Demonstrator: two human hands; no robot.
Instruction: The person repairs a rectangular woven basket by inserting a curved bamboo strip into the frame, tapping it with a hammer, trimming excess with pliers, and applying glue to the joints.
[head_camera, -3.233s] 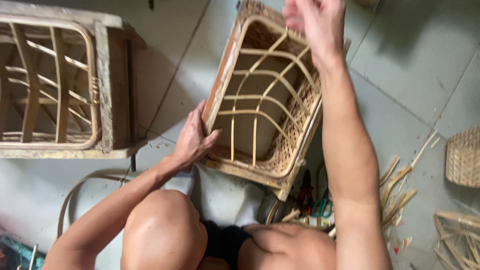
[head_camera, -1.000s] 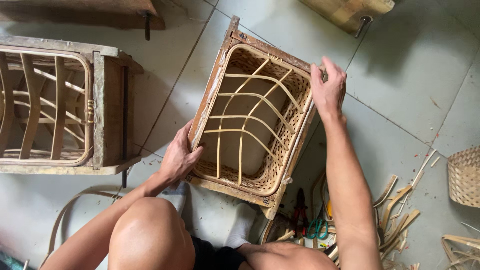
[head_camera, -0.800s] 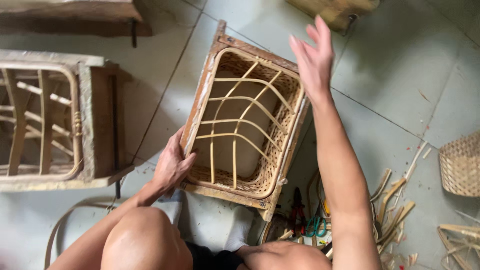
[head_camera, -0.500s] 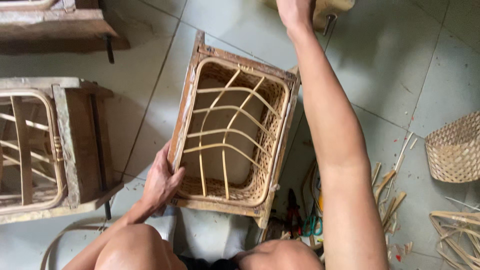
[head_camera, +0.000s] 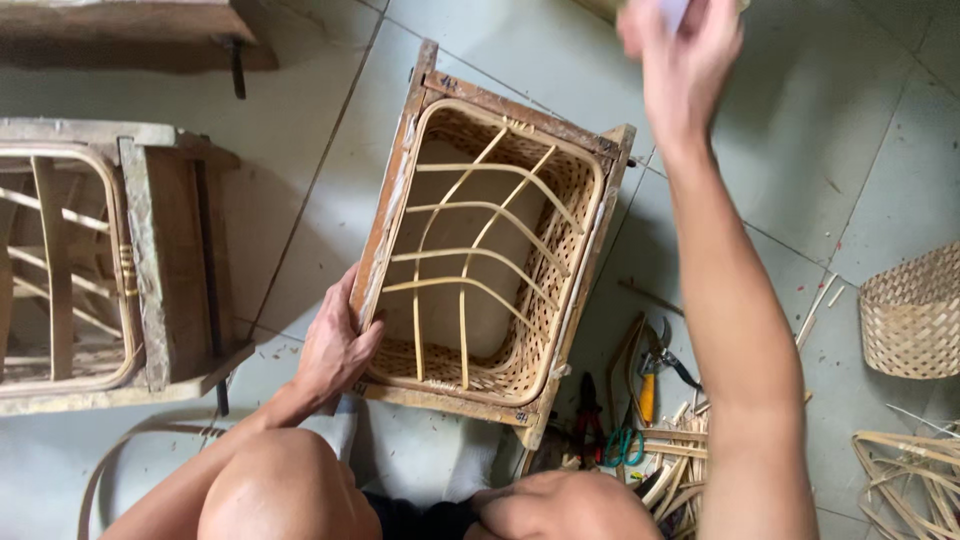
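Note:
A wooden box frame (head_camera: 394, 200) with a partly woven rattan basket inside it stands on the tiled floor before my knees. My left hand (head_camera: 335, 345) grips the frame's near left edge. Bare rattan ribs (head_camera: 470, 250) cross the basket's open middle, and the woven wall (head_camera: 555, 290) runs along its right side. My right hand (head_camera: 682, 55) is raised high at the top of the view, blurred, beyond the frame's far right corner. Something pale shows at its fingertips; I cannot tell what it is.
A second wooden frame with rattan ribs (head_camera: 150, 260) stands at the left. Pliers and cutters (head_camera: 652, 370) lie among rattan strips (head_camera: 680, 460) at the right of the frame. A small woven basket (head_camera: 915, 315) sits at the far right, more strips (head_camera: 905, 480) below it.
My right hand left the frame's far right edge and rose up and away toward the top of the view. My left hand stayed on the near left edge. The view drew closer.

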